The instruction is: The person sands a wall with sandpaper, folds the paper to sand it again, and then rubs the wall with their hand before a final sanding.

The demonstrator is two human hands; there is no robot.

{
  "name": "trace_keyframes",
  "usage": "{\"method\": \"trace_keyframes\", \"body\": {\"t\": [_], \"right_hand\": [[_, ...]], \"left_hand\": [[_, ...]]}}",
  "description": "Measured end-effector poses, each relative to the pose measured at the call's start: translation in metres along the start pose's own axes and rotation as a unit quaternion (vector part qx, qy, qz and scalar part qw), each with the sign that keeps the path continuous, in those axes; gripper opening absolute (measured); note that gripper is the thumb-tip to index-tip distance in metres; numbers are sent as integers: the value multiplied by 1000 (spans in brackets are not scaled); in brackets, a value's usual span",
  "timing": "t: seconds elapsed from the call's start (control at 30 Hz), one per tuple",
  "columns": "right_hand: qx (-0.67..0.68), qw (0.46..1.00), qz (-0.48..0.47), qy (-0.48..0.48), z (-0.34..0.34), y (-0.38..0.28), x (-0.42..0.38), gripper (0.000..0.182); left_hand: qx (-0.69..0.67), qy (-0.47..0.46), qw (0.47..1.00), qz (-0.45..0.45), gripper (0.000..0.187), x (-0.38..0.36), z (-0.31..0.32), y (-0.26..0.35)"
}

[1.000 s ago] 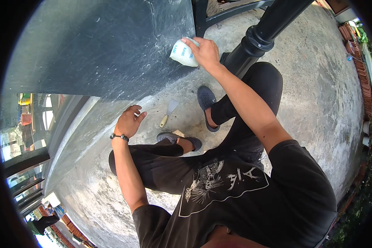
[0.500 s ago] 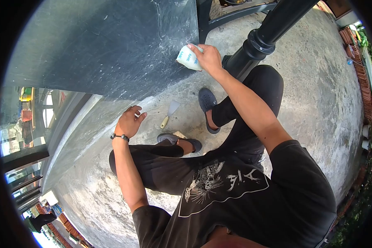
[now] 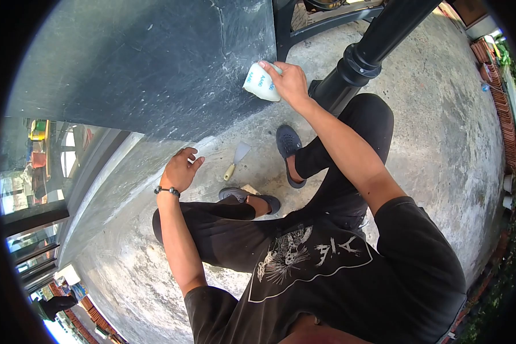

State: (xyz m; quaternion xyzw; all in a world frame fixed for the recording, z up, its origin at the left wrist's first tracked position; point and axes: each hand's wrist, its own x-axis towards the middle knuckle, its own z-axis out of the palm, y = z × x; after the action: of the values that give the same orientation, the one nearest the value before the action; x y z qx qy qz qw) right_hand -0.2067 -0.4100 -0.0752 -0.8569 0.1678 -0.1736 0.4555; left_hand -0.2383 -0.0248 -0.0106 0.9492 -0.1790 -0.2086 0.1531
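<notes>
My right hand pinches a piece of sandpaper, its white back printed with blue lettering. The sandpaper lies against the lower right part of a dark, scuffed wall panel, near its bottom edge. My left hand, with a beaded bracelet at the wrist, is held apart from the panel. Its fingers are loosely curved and parted, with nothing in them. Between my left hand and my feet, a scraper with a pale handle and wide blade rests on the concrete floor.
A black pole rises right of my right hand. Beside the panel stands a dark metal frame. My shoes are on the concrete floor. Stacked tiles line the far right, and glass panes are at left.
The sandpaper in my right hand has shifted slightly on the panel, and more of its printed back faces me. My left hand stays nearly still.
</notes>
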Motion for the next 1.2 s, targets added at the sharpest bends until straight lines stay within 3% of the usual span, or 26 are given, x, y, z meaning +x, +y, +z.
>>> {"method": "trace_keyframes", "body": {"t": [0.13, 0.23, 0.33, 0.43, 0.6, 0.7, 0.8, 0.9, 1.0, 1.1, 1.2], "right_hand": [[18, 999, 11, -27, -15, -34, 6, 67], [26, 997, 2, 75, 12, 1, 6, 66], [34, 998, 50, 19, 9, 20, 3, 66], [-17, 999, 8, -28, 7, 21, 0, 67], [-7, 998, -51, 19, -3, -20, 12, 70], [-43, 999, -14, 30, -3, -11, 4, 68], [-23, 996, 82, 15, 6, 21, -1, 65], [-89, 987, 112, -66, 5, 40, 6, 62], [-175, 972, 29, -157, -1, 41, 0, 62], [-265, 941, -94, -189, -6, 34, -4, 60], [-205, 961, -97, -155, -22, 13, 4, 59]], "left_hand": [[-4, -6, 1000, 6, 43, 2, 2, 3], [8, -20, 1000, 1, 42, 3, 6, -1], [9, -12, 1000, -8, 42, 1, 2, -3], [-2, -4, 1000, -6, 42, 1, 1, -1], [8, -17, 1000, -7, 43, 1, -1, 2], [11, -24, 1000, -15, 44, 0, 6, -4], [12, -5, 1000, -21, 43, -1, 4, -9], [2, 1, 1000, -13, 43, -2, -1, -1], [0, -1, 1000, 1, 43, 0, -1, 0], [0, -2, 1000, 1, 43, 3, 3, -4], [1, -1, 1000, -11, 44, 0, 6, -9]]}}
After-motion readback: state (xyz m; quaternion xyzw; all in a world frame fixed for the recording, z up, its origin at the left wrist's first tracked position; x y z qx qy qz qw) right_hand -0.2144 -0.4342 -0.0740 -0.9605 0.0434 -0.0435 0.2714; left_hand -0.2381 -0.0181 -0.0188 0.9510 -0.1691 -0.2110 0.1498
